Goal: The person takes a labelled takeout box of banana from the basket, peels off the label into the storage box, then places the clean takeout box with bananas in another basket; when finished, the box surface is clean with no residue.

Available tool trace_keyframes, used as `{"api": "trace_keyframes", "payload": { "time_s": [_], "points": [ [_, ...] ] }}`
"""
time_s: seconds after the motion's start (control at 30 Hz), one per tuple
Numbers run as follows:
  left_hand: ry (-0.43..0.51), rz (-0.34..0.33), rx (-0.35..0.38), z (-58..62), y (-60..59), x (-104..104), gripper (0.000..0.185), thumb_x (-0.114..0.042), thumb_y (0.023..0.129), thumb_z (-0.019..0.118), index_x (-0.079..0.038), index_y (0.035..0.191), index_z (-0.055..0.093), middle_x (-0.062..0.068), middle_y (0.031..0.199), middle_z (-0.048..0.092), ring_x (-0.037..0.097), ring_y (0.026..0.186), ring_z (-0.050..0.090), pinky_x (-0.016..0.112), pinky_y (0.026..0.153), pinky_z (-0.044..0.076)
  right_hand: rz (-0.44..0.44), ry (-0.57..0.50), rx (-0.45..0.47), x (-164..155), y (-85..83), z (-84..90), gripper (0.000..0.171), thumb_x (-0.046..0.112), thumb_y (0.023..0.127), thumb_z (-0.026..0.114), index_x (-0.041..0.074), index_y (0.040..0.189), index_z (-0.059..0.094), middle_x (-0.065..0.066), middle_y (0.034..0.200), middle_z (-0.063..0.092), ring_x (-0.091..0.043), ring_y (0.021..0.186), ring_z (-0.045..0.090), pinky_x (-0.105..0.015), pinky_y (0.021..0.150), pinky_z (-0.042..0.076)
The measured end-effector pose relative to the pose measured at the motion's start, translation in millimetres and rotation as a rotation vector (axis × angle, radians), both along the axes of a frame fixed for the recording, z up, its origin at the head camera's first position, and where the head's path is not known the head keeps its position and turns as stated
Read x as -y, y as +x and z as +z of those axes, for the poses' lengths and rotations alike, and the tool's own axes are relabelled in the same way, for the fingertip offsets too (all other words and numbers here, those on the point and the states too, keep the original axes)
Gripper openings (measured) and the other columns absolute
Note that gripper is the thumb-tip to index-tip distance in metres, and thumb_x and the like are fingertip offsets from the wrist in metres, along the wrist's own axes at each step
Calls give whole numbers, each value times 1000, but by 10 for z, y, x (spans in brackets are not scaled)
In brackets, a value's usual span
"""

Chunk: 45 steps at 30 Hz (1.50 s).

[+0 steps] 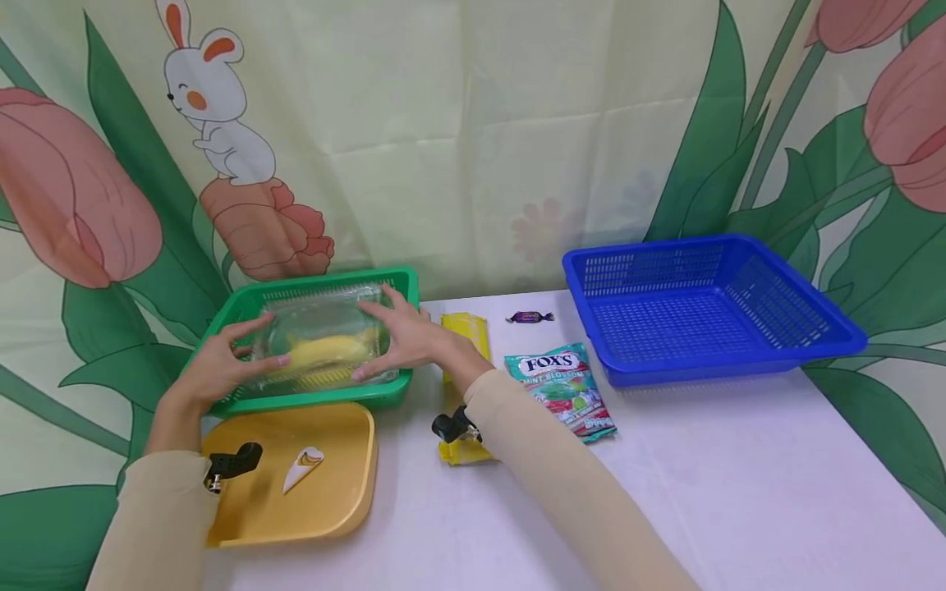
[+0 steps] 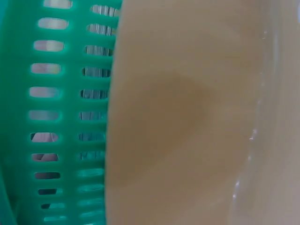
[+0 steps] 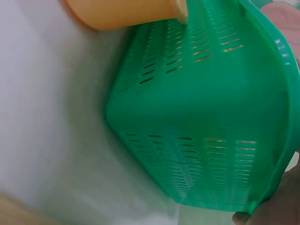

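A clear plastic box (image 1: 310, 316) sits at the mouth of the green basket (image 1: 380, 398); how deep it goes I cannot tell. My left hand (image 1: 214, 365) grips the box's left side, thumb in front. On the opposite side my right hand (image 1: 406, 332) holds it with fingers spread between the far and near edges. Through the clear plastic shows a yellow, rounded thing (image 1: 328, 351); whether it lies inside the box or beneath it is unclear. In the right wrist view, the outer wall of the green basket (image 3: 197, 108) fills much of the frame, with a bit of my right hand (image 3: 281, 201) at its rim.
A yellow tray (image 1: 332, 492) with a small cone-shaped piece (image 1: 303, 469) stands before the basket. Right of it lie a yellow packet (image 1: 466, 328), a wrapped candy (image 1: 530, 317) and a Fox's candy bag (image 1: 565, 390). A blue basket (image 1: 702, 361) stands at the right, by the curtain.
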<state>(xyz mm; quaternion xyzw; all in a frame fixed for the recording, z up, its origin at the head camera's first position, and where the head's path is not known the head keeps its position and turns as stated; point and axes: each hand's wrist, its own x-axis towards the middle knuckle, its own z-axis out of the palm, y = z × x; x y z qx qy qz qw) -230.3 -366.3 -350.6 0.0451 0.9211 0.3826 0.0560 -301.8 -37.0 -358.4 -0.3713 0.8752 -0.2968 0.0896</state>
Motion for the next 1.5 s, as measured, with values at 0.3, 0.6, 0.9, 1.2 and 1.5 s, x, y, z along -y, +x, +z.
{"api": "trace_keyframes", "payload": {
  "time_s": [0.3, 0.6, 0.9, 1.2, 1.5],
  "points": [
    [-12, 4, 47, -51, 11, 5, 92, -40, 95, 74, -27, 166, 17, 25, 170, -2, 66, 140, 26, 73, 103, 40, -23, 69, -37, 26, 40, -36, 111, 69, 76, 79, 29, 165, 24, -16, 172, 3, -37, 159, 0, -67, 123, 11],
    [-16, -15, 57, -55, -15, -24, 91, -41, 96, 73, -26, 166, 17, 27, 169, -3, 67, 140, 25, 76, 106, 35, -35, 168, -65, 23, 42, 13, 108, 71, 79, 75, 25, 164, 27, -22, 171, 7, -39, 159, -2, -64, 124, 15],
    [-91, -22, 57, 7, -72, -15, 85, -46, 99, 67, -19, 165, 21, 25, 170, 3, 62, 144, 25, 77, 107, 32, -52, 137, -6, 49, -30, 27, 97, 73, 85, 67, 22, 162, 35, -8, 173, -4, -30, 159, -5, -54, 125, 21],
    [-225, -113, -12, 56, -112, -36, 88, -43, 95, 72, -12, 164, 26, 21, 171, 8, 56, 151, 12, 81, 107, 23, -67, 152, -2, 23, -33, 22, 95, 72, 84, 69, 26, 161, 36, -7, 173, 6, -29, 159, -3, -55, 125, 23],
    [-285, -200, 85, 140, -148, -71, 93, -44, 92, 76, -12, 164, 26, 22, 171, 3, 60, 146, 20, 79, 107, 29, -79, 146, 3, -8, -21, -9, 97, 72, 81, 72, 26, 159, 40, -8, 171, 10, -29, 158, 0, -54, 125, 22]
  ]
}}
